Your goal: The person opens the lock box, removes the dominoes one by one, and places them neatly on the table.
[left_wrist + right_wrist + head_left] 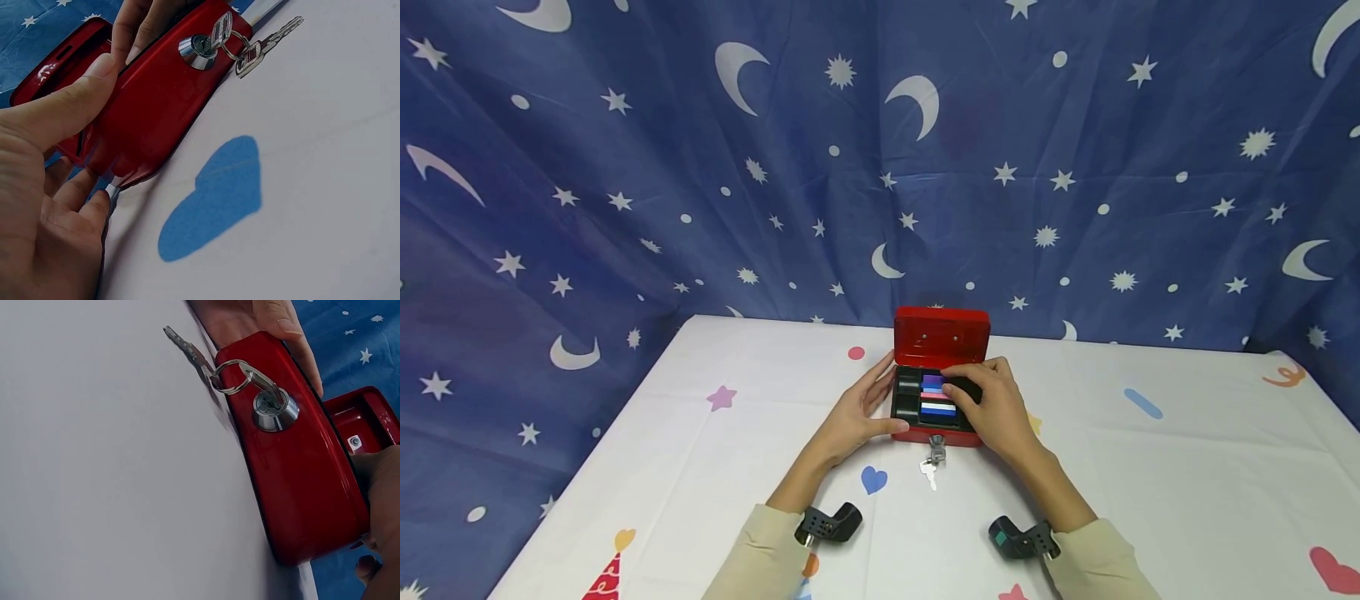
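Note:
A small red cash box (910, 435) stands on the table with its lid (942, 335) raised. Inside is a black compartment tray (907, 382); purple, blue and pink strips (933, 386) lie in its middle, with white and blue strips (938, 408) nearer the front. My left hand (855, 414) holds the box's left end, thumb on the front rim, fingers along the side. Over the tray, my right hand (996, 406) has thumb and forefinger about the upper coloured strips, seemingly pinching them. Keys (250, 56) on a ring hang from the front lock (275, 412).
A white table cover (760, 450) with printed shapes, such as a blue heart (874, 480), lies under the box. Behind the table hangs a dark blue curtain (820, 192) with stars and moons. Each wrist carries a black camera.

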`<act>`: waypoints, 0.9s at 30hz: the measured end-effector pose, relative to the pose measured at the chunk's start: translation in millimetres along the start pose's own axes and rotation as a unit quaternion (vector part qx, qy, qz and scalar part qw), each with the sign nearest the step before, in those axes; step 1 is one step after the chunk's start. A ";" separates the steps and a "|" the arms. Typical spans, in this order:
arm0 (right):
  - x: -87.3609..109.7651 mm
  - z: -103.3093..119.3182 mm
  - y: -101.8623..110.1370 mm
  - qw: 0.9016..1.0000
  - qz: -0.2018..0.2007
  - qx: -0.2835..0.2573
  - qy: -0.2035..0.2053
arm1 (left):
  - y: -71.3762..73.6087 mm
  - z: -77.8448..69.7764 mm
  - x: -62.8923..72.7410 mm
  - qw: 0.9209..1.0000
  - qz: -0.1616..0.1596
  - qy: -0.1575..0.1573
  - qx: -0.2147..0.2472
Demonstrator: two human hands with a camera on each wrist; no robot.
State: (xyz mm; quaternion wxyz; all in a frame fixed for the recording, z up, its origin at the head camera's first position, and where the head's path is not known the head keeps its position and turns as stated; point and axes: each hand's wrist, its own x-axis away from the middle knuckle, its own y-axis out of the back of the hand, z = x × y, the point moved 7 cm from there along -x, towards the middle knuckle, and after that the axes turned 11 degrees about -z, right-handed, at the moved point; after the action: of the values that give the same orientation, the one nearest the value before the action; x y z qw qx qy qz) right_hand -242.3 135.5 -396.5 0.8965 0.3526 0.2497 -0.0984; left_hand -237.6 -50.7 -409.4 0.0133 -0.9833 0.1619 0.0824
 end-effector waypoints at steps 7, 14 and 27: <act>-1.0 3.2 -0.7 1.000 0.001 0.013 0.016 | -0.4 0.3 -0.1 1.000 -0.002 0.000 -0.003; -1.6 6.0 -2.0 1.000 0.010 0.010 0.023 | -0.1 1.3 -0.6 1.000 -0.003 -0.002 0.000; 0.7 5.9 -3.4 1.000 0.000 -0.005 0.026 | 4.4 16.2 -4.4 1.000 -0.010 -0.011 -0.004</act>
State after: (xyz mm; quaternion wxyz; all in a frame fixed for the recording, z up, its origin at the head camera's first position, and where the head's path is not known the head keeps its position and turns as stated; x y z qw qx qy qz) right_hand -240.7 129.0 -395.2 0.8914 0.3508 0.2731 -0.0880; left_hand -245.8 -52.5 -424.6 0.0117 -0.9839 0.1514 0.0942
